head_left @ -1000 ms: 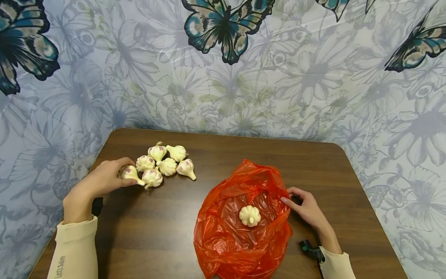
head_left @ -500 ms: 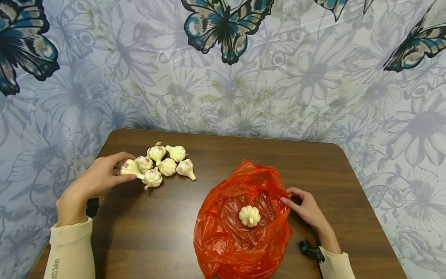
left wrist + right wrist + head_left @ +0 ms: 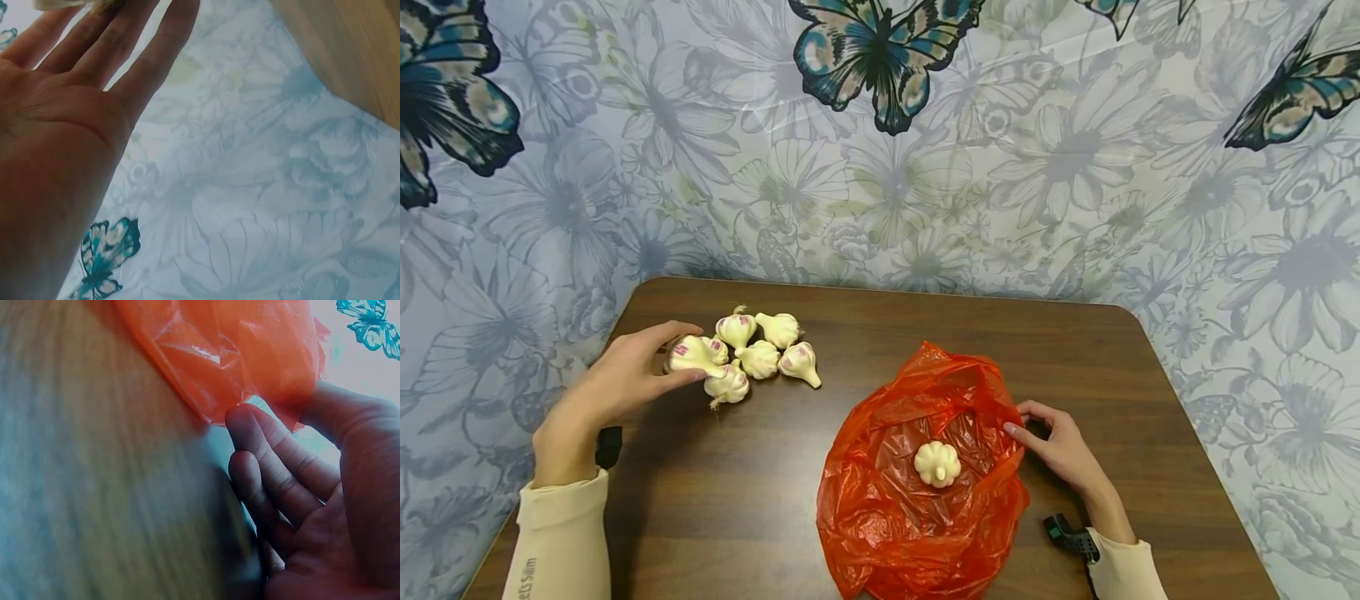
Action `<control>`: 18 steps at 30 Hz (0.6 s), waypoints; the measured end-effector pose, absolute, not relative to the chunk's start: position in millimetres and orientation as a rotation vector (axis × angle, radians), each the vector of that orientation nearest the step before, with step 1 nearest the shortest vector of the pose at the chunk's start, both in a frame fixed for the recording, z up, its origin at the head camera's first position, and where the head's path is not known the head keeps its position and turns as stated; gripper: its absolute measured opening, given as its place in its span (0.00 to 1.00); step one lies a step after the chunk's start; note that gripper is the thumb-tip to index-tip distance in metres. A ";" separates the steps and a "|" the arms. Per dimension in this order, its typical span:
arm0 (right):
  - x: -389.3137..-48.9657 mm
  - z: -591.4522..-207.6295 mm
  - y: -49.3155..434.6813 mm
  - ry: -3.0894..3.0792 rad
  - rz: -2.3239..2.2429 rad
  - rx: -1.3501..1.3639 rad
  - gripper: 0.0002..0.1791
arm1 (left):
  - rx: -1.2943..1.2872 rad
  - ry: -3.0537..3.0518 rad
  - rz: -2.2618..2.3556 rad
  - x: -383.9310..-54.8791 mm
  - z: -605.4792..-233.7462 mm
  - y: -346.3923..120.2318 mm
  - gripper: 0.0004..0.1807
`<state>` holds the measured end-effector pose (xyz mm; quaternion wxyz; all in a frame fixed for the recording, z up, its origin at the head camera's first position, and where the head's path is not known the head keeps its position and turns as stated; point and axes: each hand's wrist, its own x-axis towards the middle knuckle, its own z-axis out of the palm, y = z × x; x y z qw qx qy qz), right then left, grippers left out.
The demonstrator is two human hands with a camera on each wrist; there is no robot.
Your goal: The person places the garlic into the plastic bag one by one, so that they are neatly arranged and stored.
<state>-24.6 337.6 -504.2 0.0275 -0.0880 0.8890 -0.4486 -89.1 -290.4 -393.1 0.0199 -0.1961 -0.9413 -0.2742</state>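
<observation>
My left hand [image 3: 617, 379] grips a garlic bulb [image 3: 688, 354] with purple streaks between thumb and fingers, at the left end of the garlic group. In the left wrist view, only a bit of that bulb [image 3: 59, 4] shows at the top edge. Several other garlic bulbs [image 3: 759, 360] lie close together to its right. With thumb and fingers my right hand [image 3: 1067, 450] pinches the right rim of a red plastic bag [image 3: 865, 508], spread open on the table. A single pale garlic bulb [image 3: 937, 464] sits inside the bag, stem up.
Everything lies on a brown wooden table [image 3: 737, 500] with rounded far corners. Behind it hangs a pale floral cloth [image 3: 925, 208] printted with teal butterflies. A black wrist strap [image 3: 1071, 537] is on the right wrist.
The left hand's bulb has been lifted slightly and shifted right, now overlapping the bulb behind it. The right hand and the bag have stayed put.
</observation>
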 end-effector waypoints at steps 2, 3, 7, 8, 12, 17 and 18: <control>-24.4 -504.2 337.4 2.743 -1.389 -0.270 0.04 | -0.623 -2.907 -0.854 -89.6 -393.7 -285.1 0.30; -24.3 -504.3 337.2 2.740 -1.393 -0.269 0.05 | -0.632 -2.902 -0.859 -90.1 -394.3 -282.1 0.30; -23.7 -505.3 338.0 2.732 -1.402 -0.276 0.05 | -0.691 -2.873 -0.860 -92.4 -399.1 -268.4 0.31; -23.7 -505.6 338.2 2.730 -1.403 -0.278 0.05 | -0.706 -2.862 -0.862 -92.7 -400.4 -265.0 0.31; -24.1 -506.5 339.5 2.732 -1.407 -0.281 0.05 | -0.755 -2.825 -0.899 -94.3 -403.8 -252.1 0.32; -24.7 -506.6 341.3 2.738 -1.394 -0.287 0.05 | -0.791 -2.810 -0.937 -94.0 -405.9 -238.2 0.32; -24.7 -506.5 341.7 2.739 -1.390 -0.288 0.05 | -0.795 -2.807 -0.943 -93.8 -406.0 -235.9 0.32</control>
